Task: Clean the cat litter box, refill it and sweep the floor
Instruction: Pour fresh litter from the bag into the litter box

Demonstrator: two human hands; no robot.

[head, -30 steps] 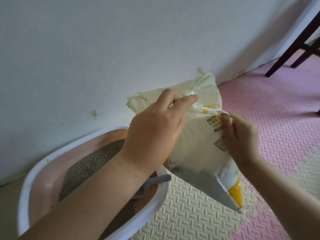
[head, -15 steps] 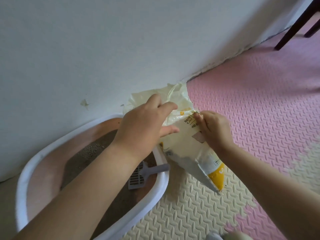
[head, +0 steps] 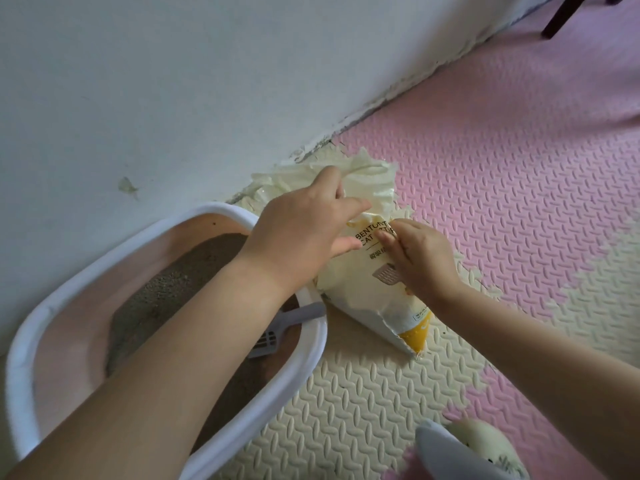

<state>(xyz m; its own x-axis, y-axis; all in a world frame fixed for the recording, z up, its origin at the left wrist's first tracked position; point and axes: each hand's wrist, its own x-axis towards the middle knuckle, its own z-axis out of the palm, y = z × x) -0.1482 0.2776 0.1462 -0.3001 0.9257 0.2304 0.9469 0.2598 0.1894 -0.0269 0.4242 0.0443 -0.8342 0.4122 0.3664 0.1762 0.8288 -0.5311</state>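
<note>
Litter bag (head: 363, 282) on mat (head: 346, 410), just right of litter box (head: 311, 344), far end by wall. Left hand (head: 304, 237) fingers clamp its crumpled top; right hand (head: 422, 258) fingers together on the front — pinch or press, unclear. Risk — loose top slumps, litter spills

A white wall (head: 173, 81) is met by a floor (head: 519, 150) covered in pink and cream foam; a dark chair leg (head: 563, 15) is seen at the far right.

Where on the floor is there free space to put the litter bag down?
Free: the pink mat right of the litter bag, up to the chair leg; the cream mat between the litter box and the grey-and-cream object. Crowded: where bag, box and wall meet, under the left hand and right hand.
</note>
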